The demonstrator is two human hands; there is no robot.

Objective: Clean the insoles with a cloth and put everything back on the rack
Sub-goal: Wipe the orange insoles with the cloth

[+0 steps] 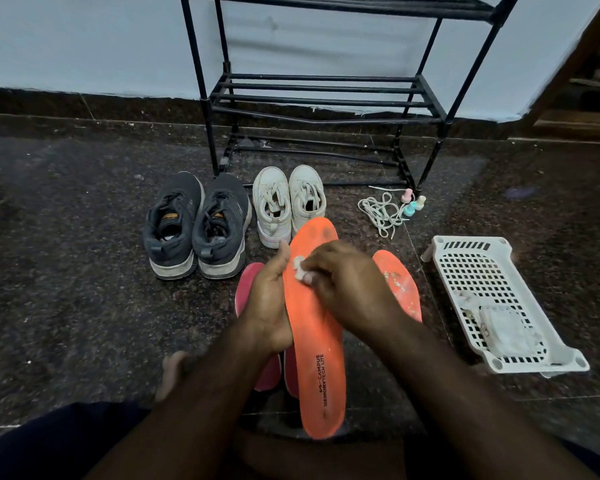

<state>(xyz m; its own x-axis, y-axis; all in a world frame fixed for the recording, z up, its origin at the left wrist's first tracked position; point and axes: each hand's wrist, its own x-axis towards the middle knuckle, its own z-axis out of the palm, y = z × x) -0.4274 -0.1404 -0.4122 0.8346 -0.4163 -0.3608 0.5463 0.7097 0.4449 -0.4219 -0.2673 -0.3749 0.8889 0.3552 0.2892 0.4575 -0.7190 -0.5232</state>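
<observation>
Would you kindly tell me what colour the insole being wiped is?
Bright orange with dark printed lettering near the heel; the insole shows plainly in the head view.

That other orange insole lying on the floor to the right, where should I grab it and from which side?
Take the second orange insole by its far, toe end, coming in from above and to the right. It lies flat on the floor, with its near part hidden behind the right hand and forearm. The toe end is bare and free, so pinching that thin edge and peeling up should work.

Dim indoor light, soft shadows, wide-angle bend at edges, corners blurry, centre fairly sharp, no glare
</observation>
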